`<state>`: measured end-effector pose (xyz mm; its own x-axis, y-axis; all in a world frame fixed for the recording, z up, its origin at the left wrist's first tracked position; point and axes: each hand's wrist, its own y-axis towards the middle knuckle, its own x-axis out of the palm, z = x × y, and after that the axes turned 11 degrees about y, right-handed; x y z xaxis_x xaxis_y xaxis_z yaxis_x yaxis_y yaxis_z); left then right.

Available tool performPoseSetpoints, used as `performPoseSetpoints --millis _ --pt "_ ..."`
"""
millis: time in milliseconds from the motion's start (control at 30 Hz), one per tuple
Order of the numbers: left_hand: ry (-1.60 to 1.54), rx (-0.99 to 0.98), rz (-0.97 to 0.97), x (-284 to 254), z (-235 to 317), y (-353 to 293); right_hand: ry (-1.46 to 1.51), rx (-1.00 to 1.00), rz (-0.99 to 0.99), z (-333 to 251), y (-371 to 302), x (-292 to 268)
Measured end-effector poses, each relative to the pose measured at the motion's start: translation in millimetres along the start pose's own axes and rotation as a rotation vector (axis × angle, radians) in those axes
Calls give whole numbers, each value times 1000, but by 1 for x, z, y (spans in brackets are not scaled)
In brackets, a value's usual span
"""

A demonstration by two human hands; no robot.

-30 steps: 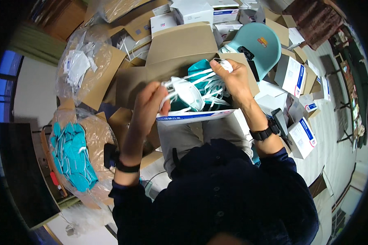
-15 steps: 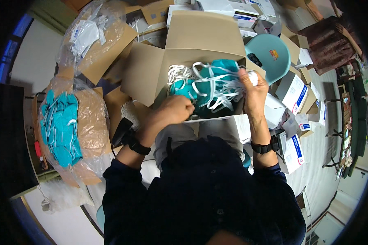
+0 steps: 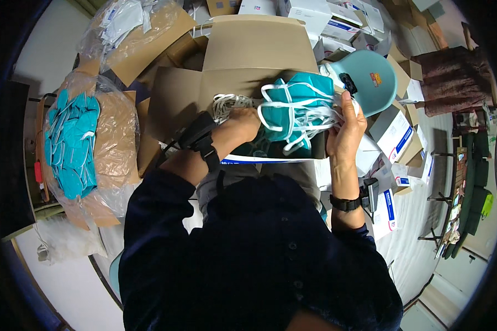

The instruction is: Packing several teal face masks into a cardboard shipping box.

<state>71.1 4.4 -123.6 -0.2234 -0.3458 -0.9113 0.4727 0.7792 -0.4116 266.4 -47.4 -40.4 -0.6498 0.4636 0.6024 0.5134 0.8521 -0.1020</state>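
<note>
A bunch of teal face masks with tangled white straps is held over an open cardboard box in front of me. My right hand is closed on the straps at the bunch's right end, thumb uppermost. At the left end of the bunch, my left hand reaches into the box with its fingers curled. What those fingers hold, if anything, is hidden. Loose white straps lie in the box just beyond the left hand. Darker teal masks show lower in the box, under the bunch.
To the left, a plastic-lined carton holds a heap of teal masks. Behind it sits a clear bag of white pieces. A pale teal stool stands right of the box, among white cartons strewn on the floor.
My left hand has moved forward and in against the masks' left end. The bunch now sits higher over the box, still in my right hand. The whole view has shifted slightly.
</note>
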Motion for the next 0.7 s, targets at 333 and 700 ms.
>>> performPoseSetpoints --millis 333,700 --pt "-101 93 378 -24 -38 -51 52 -89 0 -6 8 -3" --pt "-838 -204 1148 -71 -52 -75 -433 -43 -326 -15 20 23"
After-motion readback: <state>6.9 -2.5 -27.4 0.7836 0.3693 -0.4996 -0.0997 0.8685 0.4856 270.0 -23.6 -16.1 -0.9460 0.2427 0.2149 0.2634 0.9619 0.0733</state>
